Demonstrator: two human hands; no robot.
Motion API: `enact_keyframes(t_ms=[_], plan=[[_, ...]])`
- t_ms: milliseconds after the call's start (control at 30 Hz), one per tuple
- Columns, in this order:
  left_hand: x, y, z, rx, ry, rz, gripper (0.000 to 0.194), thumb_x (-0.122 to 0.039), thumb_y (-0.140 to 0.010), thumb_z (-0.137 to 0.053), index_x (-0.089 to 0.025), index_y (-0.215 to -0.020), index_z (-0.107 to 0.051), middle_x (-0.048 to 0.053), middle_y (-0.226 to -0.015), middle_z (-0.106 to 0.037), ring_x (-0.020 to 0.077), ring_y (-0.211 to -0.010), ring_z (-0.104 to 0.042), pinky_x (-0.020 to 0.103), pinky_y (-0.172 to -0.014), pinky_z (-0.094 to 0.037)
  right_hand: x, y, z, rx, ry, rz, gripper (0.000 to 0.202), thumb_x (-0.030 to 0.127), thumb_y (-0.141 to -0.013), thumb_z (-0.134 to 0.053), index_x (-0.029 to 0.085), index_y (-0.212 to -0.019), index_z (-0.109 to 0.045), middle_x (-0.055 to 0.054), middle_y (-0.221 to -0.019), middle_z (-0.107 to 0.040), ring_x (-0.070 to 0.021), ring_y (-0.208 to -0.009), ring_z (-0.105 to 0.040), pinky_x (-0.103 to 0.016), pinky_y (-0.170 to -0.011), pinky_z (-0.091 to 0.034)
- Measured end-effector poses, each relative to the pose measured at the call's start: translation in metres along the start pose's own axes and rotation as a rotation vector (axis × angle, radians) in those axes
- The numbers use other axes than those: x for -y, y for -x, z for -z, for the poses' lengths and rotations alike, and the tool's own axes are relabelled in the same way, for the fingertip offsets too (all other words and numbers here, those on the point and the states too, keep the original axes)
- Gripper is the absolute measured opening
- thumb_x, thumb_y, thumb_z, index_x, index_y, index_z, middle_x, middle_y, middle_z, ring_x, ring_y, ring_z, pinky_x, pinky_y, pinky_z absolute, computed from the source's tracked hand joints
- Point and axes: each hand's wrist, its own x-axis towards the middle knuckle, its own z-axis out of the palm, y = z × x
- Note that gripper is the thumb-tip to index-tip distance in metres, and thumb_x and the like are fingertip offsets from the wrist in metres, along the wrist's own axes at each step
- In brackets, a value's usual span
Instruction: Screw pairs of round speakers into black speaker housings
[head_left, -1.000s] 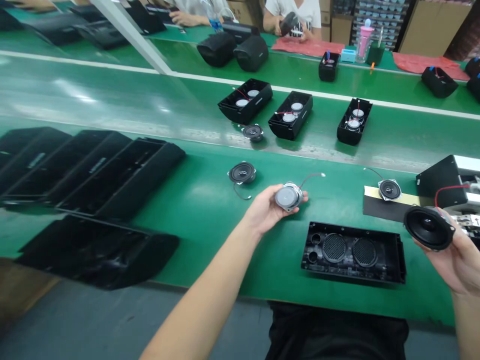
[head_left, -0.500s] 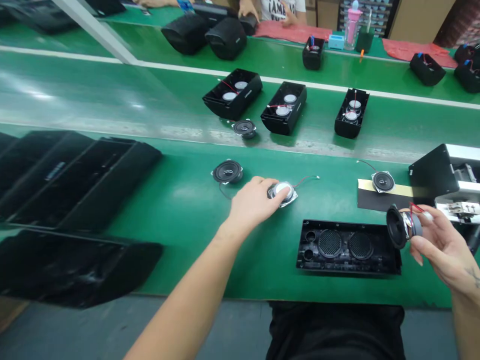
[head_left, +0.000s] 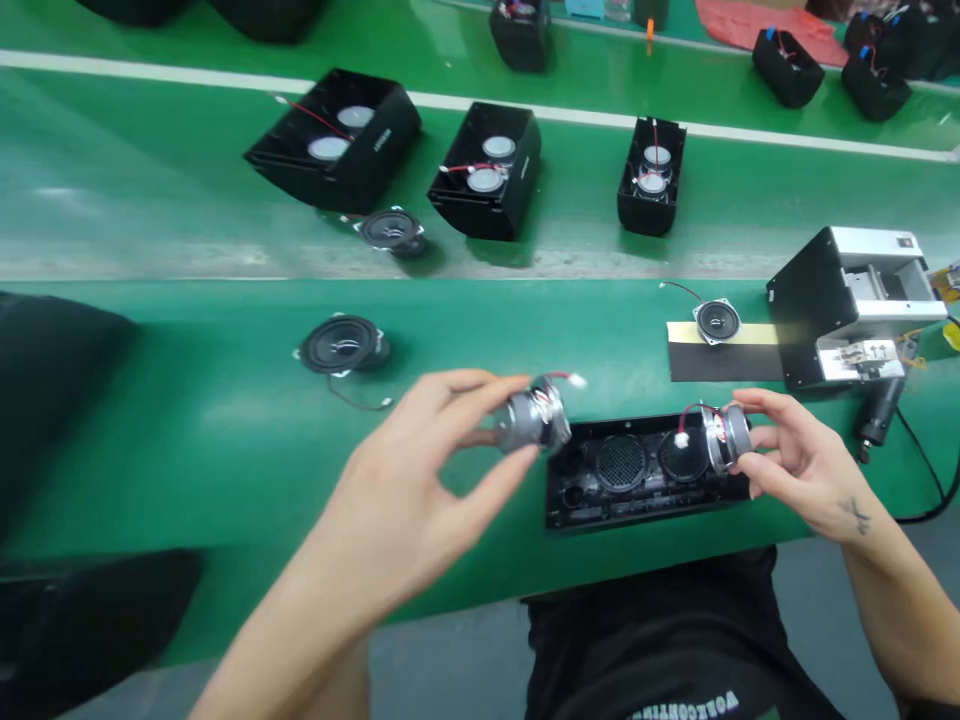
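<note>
Above the left end of the black housing [head_left: 622, 505], my left hand [head_left: 442, 460] grips a speaker driver [head_left: 531, 418] by its magnet, a short red wire with a white plug rising from it. My right hand [head_left: 787, 450] holds another speaker driver [head_left: 721, 438] by its rear over the housing's right end, its plug hanging in front. The open housing lies on the green table with two round mesh grilles showing. A loose driver [head_left: 341, 345] rests on the table to the left, its wire trailing.
A small driver [head_left: 718, 320] sits on a black and yellow strip [head_left: 724, 362] beside a metal machine [head_left: 832, 300]. A black tool [head_left: 879, 418] with a cable is at right. Across the table stand black boxes [head_left: 487, 170] with drivers inside. Dark casings [head_left: 52, 400] fill the left.
My left hand has lifted its driver off the table and brought it to the housing. My right hand has moved its driver left over the housing and turned it. The view has shifted.
</note>
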Motion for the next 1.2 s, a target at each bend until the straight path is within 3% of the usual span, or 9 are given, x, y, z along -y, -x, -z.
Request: enact_keyframes(t_ms=[100,167,300,433,733,1200], plan=[[-0.030,0.013,-0.003,0.098,0.011,-0.240,0.038,-0.046,-0.106,-0.061,-0.034,-0.142,-0.067,0.006,-0.130,-0.076,0.0250,-0.104,-0.080,0.037,-0.091,-0.068,0.002,0.003,-0.005,-0.058,0.296,0.192,0.040,0.031,-0.099,-0.079,0.026,-0.138,-0.073,-0.007,-0.123,-0.074,-0.0109,-0.075,-0.069,-0.022,-0.059,-0.062],[-0.042,0.014,-0.013,0.142,-0.002,-0.335,0.033,-0.038,-0.111,-0.056,-0.030,-0.141,-0.065,0.008,-0.130,-0.077,0.0250,-0.108,-0.080,0.035,-0.089,-0.069,0.004,0.003,-0.007,-0.075,0.529,0.365,0.034,0.030,-0.101,-0.076,0.023,-0.135,-0.074,-0.007,-0.120,-0.077,-0.0133,-0.081,-0.072,-0.025,-0.065,-0.062],[-0.049,0.010,-0.034,0.116,-0.131,-0.431,0.025,-0.025,-0.114,-0.050,-0.018,-0.135,-0.061,0.013,-0.128,-0.078,0.0273,-0.112,-0.079,0.040,-0.094,-0.069,0.006,0.002,-0.006,-0.021,0.863,0.568,0.037,0.031,-0.107,-0.070,0.016,-0.141,-0.068,-0.011,-0.130,-0.079,-0.0232,-0.116,-0.075,-0.036,-0.087,-0.061],[-0.047,0.012,-0.045,0.090,-0.215,-0.473,0.019,-0.026,-0.115,-0.049,-0.015,-0.124,-0.060,0.013,-0.116,-0.080,0.0276,-0.099,-0.081,0.039,-0.078,-0.069,0.007,-0.002,-0.005,0.102,1.066,0.616,0.042,0.031,-0.107,-0.072,0.010,-0.143,-0.064,-0.011,-0.131,-0.080,-0.0256,-0.109,-0.073,-0.040,-0.083,-0.048],[-0.035,0.011,-0.054,0.113,-0.282,-0.577,0.020,-0.024,-0.113,-0.055,-0.011,-0.122,-0.068,0.016,-0.122,-0.081,0.0285,-0.105,-0.082,0.040,-0.086,-0.070,0.008,-0.019,-0.014,0.206,1.231,0.687,0.033,0.029,-0.106,-0.074,0.008,-0.131,-0.072,-0.007,-0.123,-0.082,-0.0246,-0.094,-0.068,-0.042,-0.079,-0.032],[-0.029,0.009,-0.057,0.112,-0.176,-0.614,0.016,-0.020,-0.110,-0.063,-0.010,-0.119,-0.071,0.014,-0.118,-0.083,0.0267,-0.109,-0.082,0.036,-0.095,-0.069,0.007,-0.019,-0.012,0.210,1.210,0.675,0.032,0.031,-0.109,-0.071,0.009,-0.132,-0.072,-0.008,-0.127,-0.082,-0.0250,-0.099,-0.069,-0.042,-0.082,-0.035]])
